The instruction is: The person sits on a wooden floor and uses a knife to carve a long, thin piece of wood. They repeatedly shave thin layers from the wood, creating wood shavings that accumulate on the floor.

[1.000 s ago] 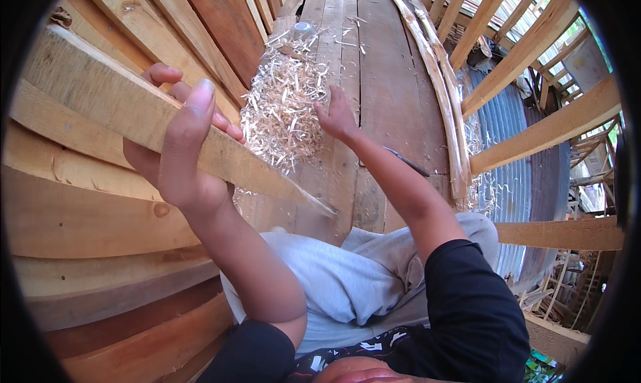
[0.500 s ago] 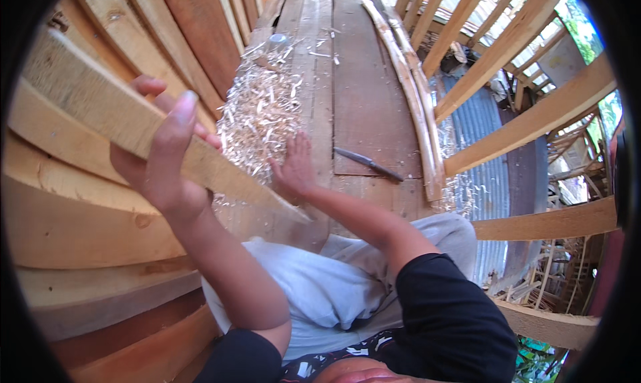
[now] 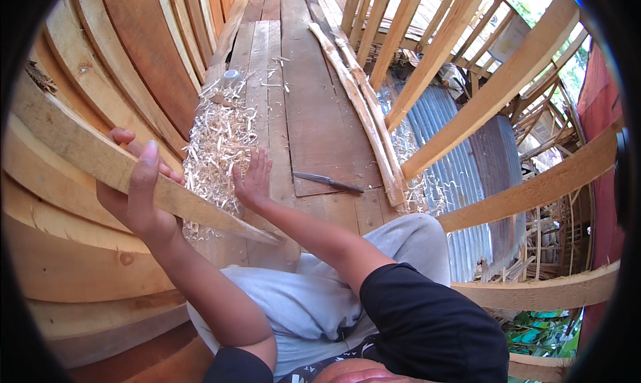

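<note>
My left hand (image 3: 141, 189) is wrapped round a long, pale wooden plank (image 3: 87, 139), the thumb over its near face and the fingers behind. The plank slants from the upper left down to a thin end near my lap. My right hand (image 3: 254, 179), fingers stretched out, lies flat at the edge of a heap of wood shavings (image 3: 217, 139) on the board floor. It holds nothing. To the right of that hand a knife (image 3: 327, 181) with a dark handle lies on the floor.
Upright boards form a wall (image 3: 133, 56) on the left. Two long peeled poles (image 3: 364, 116) lie along the floor's right side. Beyond them stand slanted wooden railing slats (image 3: 494, 92), with corrugated metal sheet (image 3: 454, 182) below. A small clear jar (image 3: 232, 77) sits by the shavings.
The whole view has swung a little to the right, so the things appear farther left. My left hand still grips the plank, and my right hand stays flat by the shavings.
</note>
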Demonstrator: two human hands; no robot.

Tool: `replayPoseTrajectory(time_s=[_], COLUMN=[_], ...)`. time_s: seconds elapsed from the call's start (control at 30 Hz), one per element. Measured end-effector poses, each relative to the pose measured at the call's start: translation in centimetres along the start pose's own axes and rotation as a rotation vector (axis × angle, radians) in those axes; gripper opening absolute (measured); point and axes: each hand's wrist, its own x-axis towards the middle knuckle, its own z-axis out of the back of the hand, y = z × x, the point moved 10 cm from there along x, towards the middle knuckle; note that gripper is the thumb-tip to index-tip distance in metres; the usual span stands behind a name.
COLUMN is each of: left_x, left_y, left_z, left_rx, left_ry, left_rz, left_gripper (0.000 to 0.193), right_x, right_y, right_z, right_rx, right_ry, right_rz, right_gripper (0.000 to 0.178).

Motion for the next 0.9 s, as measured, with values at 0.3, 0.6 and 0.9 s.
replayPoseTrajectory(time_s=[0.3,0.6,0.9], left_x=[0.0,0.1,0.1], left_y=[0.3,0.4,0.4], left_z=[0.6,0.7,1.0], left_rx=[-0.045,-0.064,-0.098], left_ry=[-0.040,-0.021,-0.023], left_rz=[-0.013,-0.040,-0.045], left_gripper=[0.027,0.024,0.021], right_x=[-6.6,-10.0,-9.6], right_y=[13.5,10.7,11.5], right_z=[4.1,6.2,6.9], right_rx=[1.326,0.916,0.982], right_ry=[1.301,1.131,1.065], right_rz=[-0.347,-0.151,-0.227], right_gripper=[0.092,0.090,0.085])
